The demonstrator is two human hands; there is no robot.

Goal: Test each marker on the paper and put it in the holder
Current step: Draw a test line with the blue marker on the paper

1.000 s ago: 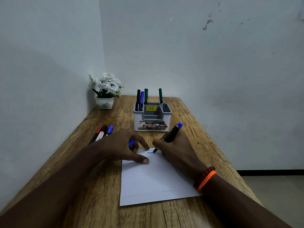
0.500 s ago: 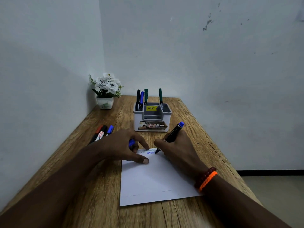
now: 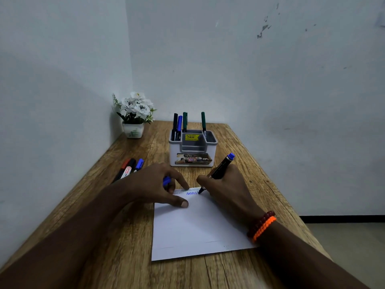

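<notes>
A white sheet of paper (image 3: 198, 228) lies on the wooden table (image 3: 129, 236). My right hand (image 3: 227, 190) grips a black marker with a blue end (image 3: 223, 166), its tip touching the paper's top edge at the end of a blue zigzag line (image 3: 192, 193). My left hand (image 3: 152, 184) presses thumb and forefinger on the paper's top left and holds a blue cap (image 3: 166, 181) in its curled fingers. The grey and white holder (image 3: 192, 150) stands behind the paper with several markers (image 3: 179, 126) upright in it. Three markers (image 3: 129, 168) lie on the table at the left.
A small white pot of white flowers (image 3: 134, 115) sits in the back left corner against the walls. The table's right edge (image 3: 270, 184) drops to the floor. A beaded and an orange bracelet (image 3: 262, 225) circle my right wrist.
The marker tip has crept rightward along the top of the paper, lengthening the blue zigzag. My left hand has stayed in place.
</notes>
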